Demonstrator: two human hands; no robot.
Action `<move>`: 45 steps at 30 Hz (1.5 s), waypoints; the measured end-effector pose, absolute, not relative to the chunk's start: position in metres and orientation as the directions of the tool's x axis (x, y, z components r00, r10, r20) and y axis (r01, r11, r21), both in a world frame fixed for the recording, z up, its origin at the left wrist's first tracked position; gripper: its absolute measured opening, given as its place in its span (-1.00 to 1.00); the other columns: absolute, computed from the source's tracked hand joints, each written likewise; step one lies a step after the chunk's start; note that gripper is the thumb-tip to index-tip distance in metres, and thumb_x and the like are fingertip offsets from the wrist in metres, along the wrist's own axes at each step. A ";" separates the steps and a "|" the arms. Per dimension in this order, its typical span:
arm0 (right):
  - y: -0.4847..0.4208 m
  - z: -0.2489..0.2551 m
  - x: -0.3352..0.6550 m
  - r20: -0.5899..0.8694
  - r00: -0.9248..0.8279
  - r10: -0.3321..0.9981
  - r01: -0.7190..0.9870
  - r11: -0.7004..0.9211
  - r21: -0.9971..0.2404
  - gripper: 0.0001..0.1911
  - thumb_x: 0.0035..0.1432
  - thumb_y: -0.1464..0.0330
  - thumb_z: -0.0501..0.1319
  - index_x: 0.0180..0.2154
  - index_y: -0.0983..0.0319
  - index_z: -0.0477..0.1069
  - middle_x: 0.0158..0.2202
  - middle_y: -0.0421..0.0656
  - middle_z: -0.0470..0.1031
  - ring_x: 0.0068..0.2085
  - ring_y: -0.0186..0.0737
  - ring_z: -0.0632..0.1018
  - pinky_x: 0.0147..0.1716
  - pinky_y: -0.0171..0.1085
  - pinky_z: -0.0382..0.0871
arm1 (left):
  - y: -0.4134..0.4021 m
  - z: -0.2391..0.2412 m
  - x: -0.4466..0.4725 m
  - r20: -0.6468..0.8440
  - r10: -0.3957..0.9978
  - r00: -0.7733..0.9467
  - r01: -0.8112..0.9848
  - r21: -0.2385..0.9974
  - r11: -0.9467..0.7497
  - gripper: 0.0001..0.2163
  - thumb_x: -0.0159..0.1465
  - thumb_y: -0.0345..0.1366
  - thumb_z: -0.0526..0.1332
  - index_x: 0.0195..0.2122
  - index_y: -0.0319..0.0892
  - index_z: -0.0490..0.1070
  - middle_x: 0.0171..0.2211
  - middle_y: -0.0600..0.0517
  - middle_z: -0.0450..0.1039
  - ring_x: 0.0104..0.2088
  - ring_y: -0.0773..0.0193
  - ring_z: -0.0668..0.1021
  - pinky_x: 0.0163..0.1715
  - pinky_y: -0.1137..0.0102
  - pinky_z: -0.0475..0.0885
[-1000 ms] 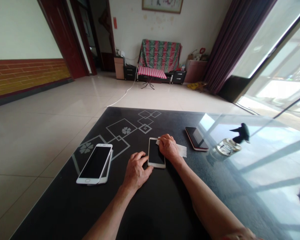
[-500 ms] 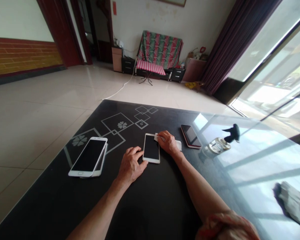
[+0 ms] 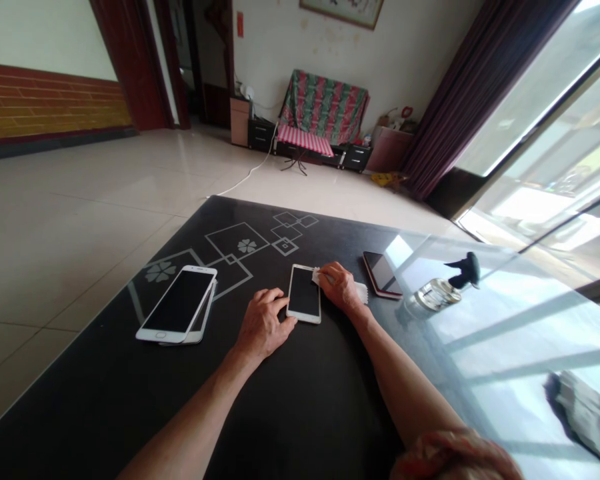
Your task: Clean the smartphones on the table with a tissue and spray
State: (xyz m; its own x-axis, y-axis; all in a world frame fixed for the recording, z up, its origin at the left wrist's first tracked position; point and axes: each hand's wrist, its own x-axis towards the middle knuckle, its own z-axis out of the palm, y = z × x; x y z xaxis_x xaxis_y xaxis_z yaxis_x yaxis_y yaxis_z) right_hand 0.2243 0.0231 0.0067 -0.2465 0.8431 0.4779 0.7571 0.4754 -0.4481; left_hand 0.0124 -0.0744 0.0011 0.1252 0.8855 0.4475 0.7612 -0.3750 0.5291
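Note:
A white-framed smartphone (image 3: 304, 297) with a dark screen lies flat on the black table in front of me. My left hand (image 3: 264, 323) steadies its lower left corner, index finger at the left edge and thumb at the bottom edge. Closed fingers of my right hand (image 3: 341, 287) press a white cloth (image 3: 361, 292) at the phone's upper right edge; part of the cloth sticks out beyond the hand. To the left, a larger white smartphone (image 3: 179, 303) rests on top of another pale phone (image 3: 200, 323). Right of my right hand lies a dark phone with a reddish edge (image 3: 382, 275).
A clear spray bottle (image 3: 436, 293) with a black trigger head stands on the glossy table (image 3: 300, 400) at the right. A grey and dark cloth-like bundle (image 3: 583, 413) is at the far right. Beyond the table are a striped folding stool (image 3: 305, 140) and a cloth-covered object (image 3: 325, 107).
The view has tilted up slightly, showing more of the wall picture. My right hand with the cloth has shifted very slightly right. My left hand stays at the phone's corner.

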 end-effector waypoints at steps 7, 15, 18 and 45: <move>0.033 0.002 0.223 0.501 -0.201 0.842 0.777 0.448 -0.442 -0.83 0.10 0.41 0.12 -0.37 0.21 0.50 -0.30 -0.16 0.50 -0.24 -0.29 0.52 -0.12 -0.36 0.35 | -0.071 -0.003 0.012 0.440 0.889 0.125 0.762 0.532 -0.371 -0.78 0.08 -0.28 0.33 -0.21 -0.12 0.58 -0.10 -0.03 0.49 -0.07 0.08 0.45 -0.02 0.23 0.41; 0.029 0.000 0.225 0.538 -0.193 0.821 0.735 0.484 -0.475 -0.89 -0.03 0.46 0.18 -0.49 0.20 0.48 -0.39 -0.18 0.49 -0.36 -0.30 0.51 -0.26 -0.36 0.38 | -0.070 -0.004 0.011 0.443 0.886 0.132 0.755 0.534 -0.380 -0.77 0.09 -0.26 0.32 -0.22 -0.14 0.58 -0.10 -0.03 0.50 -0.08 0.08 0.47 -0.02 0.23 0.41; 0.022 -0.002 0.228 0.553 -0.239 0.798 0.678 0.545 -0.493 -0.89 -0.01 0.45 0.19 -0.46 0.18 0.50 -0.37 -0.18 0.49 -0.34 -0.29 0.52 -0.24 -0.35 0.40 | -0.070 -0.004 0.011 0.452 0.883 0.126 0.755 0.534 -0.381 -0.77 0.08 -0.26 0.32 -0.21 -0.13 0.57 -0.10 -0.03 0.50 -0.08 0.07 0.47 -0.03 0.22 0.42; 0.030 -0.010 0.225 0.593 -0.171 0.787 0.729 0.506 -0.461 -0.80 0.13 0.38 0.14 -0.36 0.19 0.55 -0.32 -0.13 0.52 -0.30 -0.25 0.54 -0.18 -0.29 0.40 | -0.065 -0.002 0.010 0.353 0.916 0.193 0.868 0.374 -0.327 -0.61 0.24 -0.15 0.20 0.08 -0.11 0.40 -0.01 -0.06 0.42 -0.05 0.04 0.43 -0.01 0.20 0.36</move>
